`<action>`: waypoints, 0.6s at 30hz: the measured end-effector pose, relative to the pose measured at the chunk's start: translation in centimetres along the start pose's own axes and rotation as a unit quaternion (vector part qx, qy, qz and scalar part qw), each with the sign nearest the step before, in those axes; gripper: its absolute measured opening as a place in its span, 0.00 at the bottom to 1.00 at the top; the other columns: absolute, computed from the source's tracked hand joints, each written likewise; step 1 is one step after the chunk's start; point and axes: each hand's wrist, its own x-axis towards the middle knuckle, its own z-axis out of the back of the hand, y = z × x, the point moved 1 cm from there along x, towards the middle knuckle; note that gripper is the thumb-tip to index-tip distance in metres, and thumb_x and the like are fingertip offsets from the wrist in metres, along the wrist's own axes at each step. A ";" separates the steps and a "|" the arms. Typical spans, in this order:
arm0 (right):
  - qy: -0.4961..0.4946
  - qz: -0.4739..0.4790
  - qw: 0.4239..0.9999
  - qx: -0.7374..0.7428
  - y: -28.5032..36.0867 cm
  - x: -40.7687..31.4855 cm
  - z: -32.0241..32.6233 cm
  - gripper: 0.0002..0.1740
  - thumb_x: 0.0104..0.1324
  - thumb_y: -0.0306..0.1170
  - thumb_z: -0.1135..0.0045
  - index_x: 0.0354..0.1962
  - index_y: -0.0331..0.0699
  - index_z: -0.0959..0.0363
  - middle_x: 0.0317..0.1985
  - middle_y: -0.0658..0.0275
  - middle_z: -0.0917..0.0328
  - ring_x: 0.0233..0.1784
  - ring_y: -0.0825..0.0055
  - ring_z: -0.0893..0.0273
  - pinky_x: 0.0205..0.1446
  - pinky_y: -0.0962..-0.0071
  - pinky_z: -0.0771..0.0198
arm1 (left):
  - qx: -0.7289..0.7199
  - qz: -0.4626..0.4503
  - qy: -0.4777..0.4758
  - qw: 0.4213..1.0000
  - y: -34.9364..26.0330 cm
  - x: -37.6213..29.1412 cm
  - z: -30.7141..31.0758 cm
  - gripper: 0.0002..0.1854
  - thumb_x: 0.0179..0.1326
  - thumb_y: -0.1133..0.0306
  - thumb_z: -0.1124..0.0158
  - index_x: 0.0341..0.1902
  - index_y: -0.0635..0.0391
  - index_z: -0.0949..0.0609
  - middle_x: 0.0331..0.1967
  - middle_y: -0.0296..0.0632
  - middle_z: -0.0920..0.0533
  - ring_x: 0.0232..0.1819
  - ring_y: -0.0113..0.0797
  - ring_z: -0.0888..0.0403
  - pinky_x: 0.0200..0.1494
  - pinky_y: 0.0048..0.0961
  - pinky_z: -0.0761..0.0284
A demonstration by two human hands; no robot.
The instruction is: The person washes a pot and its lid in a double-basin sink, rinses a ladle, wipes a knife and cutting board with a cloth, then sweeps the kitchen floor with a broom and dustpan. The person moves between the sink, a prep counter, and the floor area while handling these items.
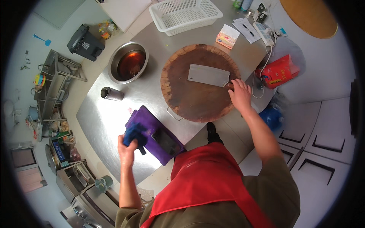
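My right hand [241,93] grips the wooden handle of a cleaver [208,74], whose wide blade lies flat on a round wooden chopping block [196,104]. In my left hand [126,148] is a bunched dark blue cloth item [134,136], its exact kind unclear. Below and beside that hand, a folded purple cloth [152,121] lies on the steel table [137,99]. On top of the purple cloth rests a dark flat object that looks like a phone [166,143].
A steel basin [112,68] of reddish-brown liquid and an open metal cup [114,94] lying on its side are left of the block. Behind stand a white plastic basket [185,28] and a tissue pack [226,40]. A white cable [254,82] hangs by a red bag [281,72].
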 end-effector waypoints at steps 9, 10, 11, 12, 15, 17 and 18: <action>0.238 0.119 0.962 0.054 -2.0 2.4 -0.2 0.22 0.59 0.38 0.34 0.46 0.32 0.28 0.45 0.46 0.22 0.48 0.45 0.18 0.51 0.49 0.22 | 0.135 -0.295 0.086 0.942 -10.4 1.4 -32.5 0.28 0.50 0.71 0.29 0.58 0.53 0.19 0.62 0.56 0.26 0.60 0.57 0.25 0.62 0.44 0.25; 0.223 0.129 0.964 0.071 -1.7 1.5 0.1 0.23 0.58 0.37 0.34 0.44 0.33 0.30 0.46 0.44 0.23 0.45 0.42 0.19 0.48 0.46 0.22 | 0.216 -0.403 0.069 0.886 -10.2 2.0 -35.5 0.29 0.50 0.68 0.27 0.59 0.49 0.19 0.66 0.56 0.29 0.61 0.57 0.26 0.64 0.47 0.28; 0.213 0.126 0.966 0.080 -2.1 0.8 0.0 0.22 0.60 0.37 0.34 0.45 0.33 0.32 0.44 0.44 0.22 0.44 0.41 0.19 0.46 0.47 0.22 | 0.289 -0.389 0.080 0.871 -10.9 1.8 -37.9 0.29 0.50 0.65 0.25 0.60 0.45 0.19 0.70 0.52 0.30 0.63 0.56 0.27 0.65 0.50 0.30; 0.222 0.103 0.964 0.102 -2.6 0.5 0.4 0.21 0.60 0.36 0.35 0.44 0.34 0.33 0.43 0.45 0.21 0.43 0.41 0.19 0.45 0.47 0.22 | 0.302 -0.389 0.075 0.867 -10.5 2.7 -38.9 0.28 0.50 0.65 0.26 0.58 0.44 0.19 0.69 0.50 0.28 0.63 0.55 0.27 0.64 0.50 0.31; 0.232 0.063 0.961 0.139 -5.3 -1.1 1.1 0.19 0.63 0.34 0.37 0.45 0.34 0.34 0.42 0.45 0.20 0.42 0.40 0.19 0.44 0.46 0.23 | 0.348 -0.398 0.061 0.847 -10.4 6.5 -39.7 0.24 0.49 0.67 0.27 0.53 0.45 0.18 0.60 0.43 0.22 0.57 0.52 0.24 0.58 0.52 0.28; 0.240 0.049 0.957 0.155 -7.5 -3.1 2.2 0.19 0.64 0.34 0.38 0.46 0.34 0.34 0.42 0.45 0.20 0.41 0.40 0.20 0.43 0.46 0.24 | 0.374 -0.390 -0.030 0.841 -9.1 11.7 -37.3 0.23 0.47 0.69 0.28 0.50 0.47 0.19 0.48 0.44 0.20 0.49 0.53 0.23 0.50 0.52 0.25; 0.246 0.040 0.955 0.162 -8.5 -4.4 3.3 0.19 0.64 0.34 0.38 0.47 0.35 0.34 0.42 0.45 0.20 0.41 0.39 0.20 0.43 0.45 0.24 | 0.351 -0.370 -0.068 0.857 -8.7 14.0 -35.7 0.22 0.49 0.68 0.28 0.51 0.47 0.19 0.48 0.45 0.20 0.51 0.54 0.23 0.53 0.51 0.25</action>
